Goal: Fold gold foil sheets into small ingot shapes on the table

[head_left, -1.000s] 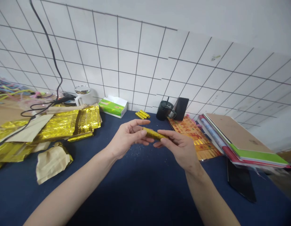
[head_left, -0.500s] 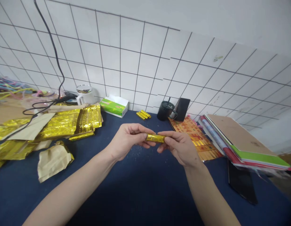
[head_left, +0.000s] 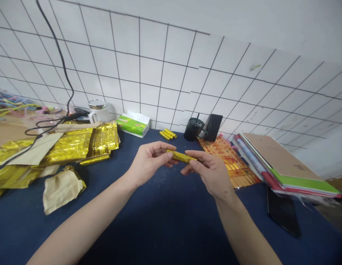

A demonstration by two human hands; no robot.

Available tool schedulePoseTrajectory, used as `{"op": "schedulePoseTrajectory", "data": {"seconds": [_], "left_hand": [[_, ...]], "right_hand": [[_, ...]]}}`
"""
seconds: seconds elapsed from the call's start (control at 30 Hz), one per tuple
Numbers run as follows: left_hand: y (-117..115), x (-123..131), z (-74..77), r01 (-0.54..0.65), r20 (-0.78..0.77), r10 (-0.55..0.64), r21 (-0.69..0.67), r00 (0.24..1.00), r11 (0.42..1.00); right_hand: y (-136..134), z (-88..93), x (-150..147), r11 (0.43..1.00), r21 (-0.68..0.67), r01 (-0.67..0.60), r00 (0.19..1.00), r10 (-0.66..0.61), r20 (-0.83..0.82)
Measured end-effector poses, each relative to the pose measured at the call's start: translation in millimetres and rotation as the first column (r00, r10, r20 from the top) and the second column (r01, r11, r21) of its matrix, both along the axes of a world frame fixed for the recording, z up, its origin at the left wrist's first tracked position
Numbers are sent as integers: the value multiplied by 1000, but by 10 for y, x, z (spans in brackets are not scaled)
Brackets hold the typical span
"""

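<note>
A small gold foil roll [head_left: 181, 156] hangs above the dark blue table [head_left: 165, 228], held between both hands. My left hand [head_left: 149, 162] pinches its left end with thumb and fingertips. My right hand [head_left: 209, 171] grips its right end, fingers curled under it. The roll tilts slightly down to the right. Two or three finished gold rolls [head_left: 167, 134] lie farther back near the wall.
A heap of gold foil sheets [head_left: 77, 145] and crumpled paper [head_left: 62, 187] lies at the left. A white mug [head_left: 97, 111], a green tissue box [head_left: 133, 124], a black cup [head_left: 193, 129], printed gold paper [head_left: 229, 162], stacked folders [head_left: 284, 165] and a dark phone [head_left: 283, 213] surround the hands.
The roll has turned a little in my fingers, from level to tilted down at the right. Both hands stay in about the same place.
</note>
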State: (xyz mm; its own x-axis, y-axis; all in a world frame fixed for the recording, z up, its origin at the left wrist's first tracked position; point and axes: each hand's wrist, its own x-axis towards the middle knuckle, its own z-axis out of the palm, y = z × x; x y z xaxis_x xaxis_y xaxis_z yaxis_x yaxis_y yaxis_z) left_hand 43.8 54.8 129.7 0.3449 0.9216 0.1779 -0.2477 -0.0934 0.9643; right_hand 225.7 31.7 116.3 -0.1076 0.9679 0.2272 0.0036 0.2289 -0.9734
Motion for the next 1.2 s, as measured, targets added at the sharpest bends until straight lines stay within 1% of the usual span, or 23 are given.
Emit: {"op": "schedulePoseTrajectory", "data": {"seconds": [0.07,0.13,0.27,0.33,0.43,0.5,0.53,0.6,0.7,0.73,0.77,0.87,0.93,1.0,1.1,1.13,1.2], "left_hand": [[19,-4,-23,-14,11,14,7,1000,1000],[36,-7,-40,-20,28,19,19,999,1000],[66,-14,-58,-25,66,19,88,998,996],[81,-24,-58,-28,60,20,127,998,992],[98,-44,-48,-4,32,-1,158,999,987],[103,-55,-41,21,17,-25,179,1000,984],[104,-60,-39,30,12,-33,193,999,981],[107,-66,-41,32,11,-35,213,999,977],[116,-70,-61,16,13,-19,195,1000,981],[121,-69,-71,13,18,-16,178,1000,984],[126,-66,-81,11,27,-15,160,1000,987],[142,-53,-107,8,65,-16,114,998,993],[148,-45,-114,11,84,-19,97,996,995],[153,-42,-111,17,97,-26,90,995,996],[160,-50,-99,30,129,-42,91,991,995],[164,-55,-97,32,139,-44,92,989,995],[175,-67,-101,31,143,-44,92,989,995]], "right_hand": [[-36,11,-41,995,71,75,993,-81,81],[-67,12,-84,981,149,124,980,-145,135],[-103,-26,-149,940,306,148,961,-210,178],[-109,-48,-163,896,416,159,942,-263,206],[-112,-58,-164,799,581,152,904,-350,245],[-111,-55,-157,751,646,136,884,-387,263],[-110,-54,-153,740,660,131,877,-396,270],[-108,-59,-144,747,652,129,881,-389,271],[-107,-69,-138,801,585,126,912,-326,248],[-108,-70,-138,809,574,127,918,-315,241],[-108,-70,-140,810,571,131,919,-316,238],[-108,-73,-156,781,609,139,901,-355,249],[-106,-91,-171,774,616,144,897,-364,249],[-103,-124,-183,810,566,156,921,-327,214],[-100,-171,-191,894,417,166,966,-232,114],[-101,-178,-190,908,382,169,971,-221,95],[-111,-172,-187,915,358,185,969,-230,88]]}}
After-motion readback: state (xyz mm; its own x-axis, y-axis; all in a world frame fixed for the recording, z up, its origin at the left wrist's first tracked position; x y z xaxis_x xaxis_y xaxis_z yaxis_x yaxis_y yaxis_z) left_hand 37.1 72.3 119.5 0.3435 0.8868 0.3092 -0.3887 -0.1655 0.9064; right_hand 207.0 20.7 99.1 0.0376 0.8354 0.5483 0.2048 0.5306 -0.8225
